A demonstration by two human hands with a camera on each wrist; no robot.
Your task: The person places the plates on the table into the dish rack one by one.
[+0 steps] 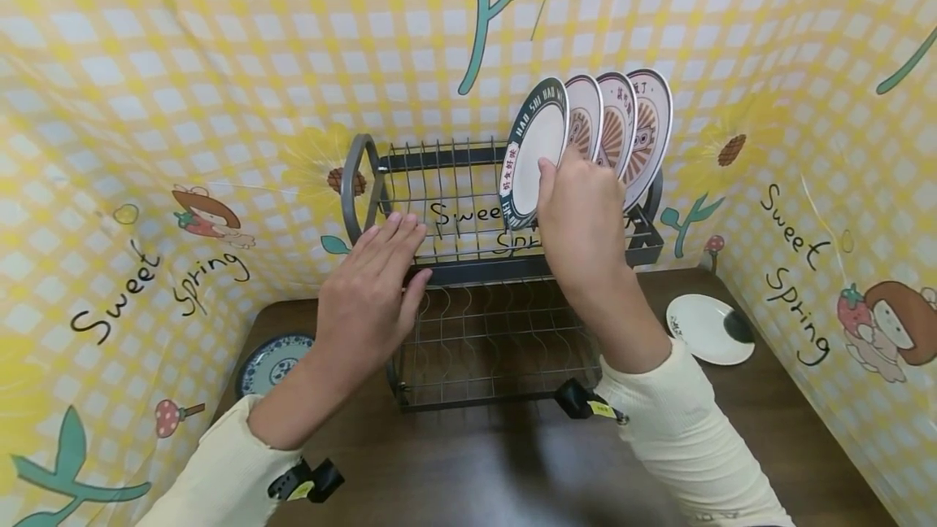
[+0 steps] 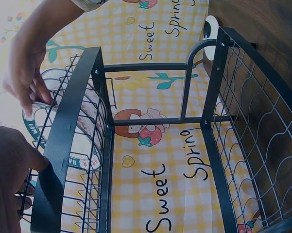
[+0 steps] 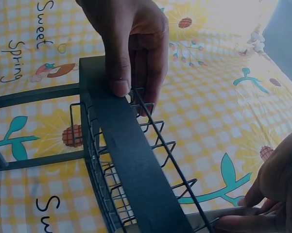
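My right hand [image 1: 589, 226] pinches a white plate with a dark green lettered rim [image 1: 537, 154], the thumb on its face and the fingers behind. This plate stands on edge in the upper tier of a black metal dish rack [image 1: 476, 271], its lower part between the wires in the left wrist view. Three pink-and-white patterned plates [image 1: 646, 132] stand in a row to its right. At the rack's left end, my left hand [image 1: 372, 295] grips the front bar; in the right wrist view the thumb [image 3: 119, 88] lies on the bar, with fingers behind it.
A blue-and-white patterned plate [image 1: 274, 364] lies on the brown table [image 1: 454, 462] to the left. To the right lies a white oval plate with a dark patch [image 1: 710, 328]. The rack's lower wire tier [image 1: 498, 340] sits beneath. Yellow checked cloth surrounds the table.
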